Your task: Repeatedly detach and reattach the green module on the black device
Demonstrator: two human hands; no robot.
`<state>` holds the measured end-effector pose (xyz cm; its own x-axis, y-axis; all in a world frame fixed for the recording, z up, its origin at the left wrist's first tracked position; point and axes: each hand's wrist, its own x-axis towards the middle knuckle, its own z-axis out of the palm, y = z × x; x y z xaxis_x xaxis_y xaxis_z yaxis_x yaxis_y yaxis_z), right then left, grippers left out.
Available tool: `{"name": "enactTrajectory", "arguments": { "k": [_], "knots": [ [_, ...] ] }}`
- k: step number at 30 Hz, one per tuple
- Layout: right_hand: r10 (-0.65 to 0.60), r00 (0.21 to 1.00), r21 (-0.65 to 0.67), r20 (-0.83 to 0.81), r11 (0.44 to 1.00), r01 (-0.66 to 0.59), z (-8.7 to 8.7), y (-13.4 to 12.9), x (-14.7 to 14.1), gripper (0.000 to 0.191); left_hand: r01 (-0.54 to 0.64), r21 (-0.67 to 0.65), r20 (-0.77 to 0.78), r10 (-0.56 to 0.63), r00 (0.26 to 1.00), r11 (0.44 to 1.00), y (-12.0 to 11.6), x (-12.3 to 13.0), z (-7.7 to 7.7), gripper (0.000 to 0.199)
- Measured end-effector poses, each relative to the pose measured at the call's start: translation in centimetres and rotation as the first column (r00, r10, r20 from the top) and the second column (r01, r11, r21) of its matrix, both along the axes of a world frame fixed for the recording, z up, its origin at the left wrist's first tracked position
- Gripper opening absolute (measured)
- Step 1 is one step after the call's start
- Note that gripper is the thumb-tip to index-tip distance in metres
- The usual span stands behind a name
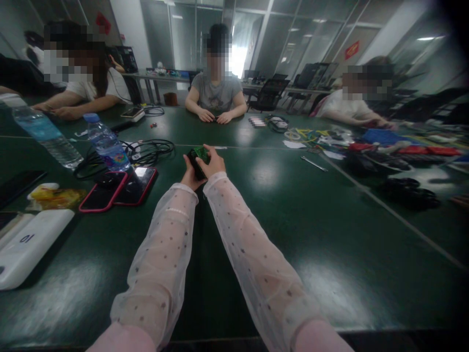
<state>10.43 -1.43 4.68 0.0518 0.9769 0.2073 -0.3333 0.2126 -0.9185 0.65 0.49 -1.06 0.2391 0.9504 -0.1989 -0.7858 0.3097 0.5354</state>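
Both my hands are together above the middle of the dark green table (256, 215). Between them is a small black device with a green circuit board (201, 155) on its upper side. My left hand (189, 176) wraps its near left side, with the thumb along the edge. My right hand (214, 164) grips it from the right, its fingers bent over the board. The palms and the underside of the device are hidden. Sheer white dotted sleeves cover both my forearms.
Left are two phones (137, 188), a blue-capped bottle (108, 142), another water bottle (49, 137), black cables (157, 146) and a white power bank (34, 247). A wrench (314, 164) lies right, near cable piles (311, 134). A person (218, 90) sits opposite; others sit either side.
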Motion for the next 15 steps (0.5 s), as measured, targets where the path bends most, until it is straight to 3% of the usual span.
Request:
{"name": "enactTrajectory", "arguments": {
  "k": [4, 9, 15],
  "knots": [
    [0.044, 0.998, -0.001, 0.043, 0.999, -0.044, -0.4, 0.4, -0.1, 0.022, -0.003, 0.064, -0.03, 0.005, 1.0, 0.998, -0.1, -0.1, 0.0, 0.075],
    [0.051, 0.999, -0.029, 0.009, 0.998, -0.051, -1.7, 2.0, 0.7, 0.028, -0.022, -0.035, -0.043, 0.021, 0.999, 0.999, -0.4, -0.1, 0.5, 0.08],
    [-0.009, 0.997, -0.168, -0.071, 0.986, -0.003, -3.2, 3.3, 1.8, 0.02, -0.034, -0.181, 0.272, 0.083, 0.959, 0.983, -1.1, -0.4, 0.9, 0.066]
  ]
}}
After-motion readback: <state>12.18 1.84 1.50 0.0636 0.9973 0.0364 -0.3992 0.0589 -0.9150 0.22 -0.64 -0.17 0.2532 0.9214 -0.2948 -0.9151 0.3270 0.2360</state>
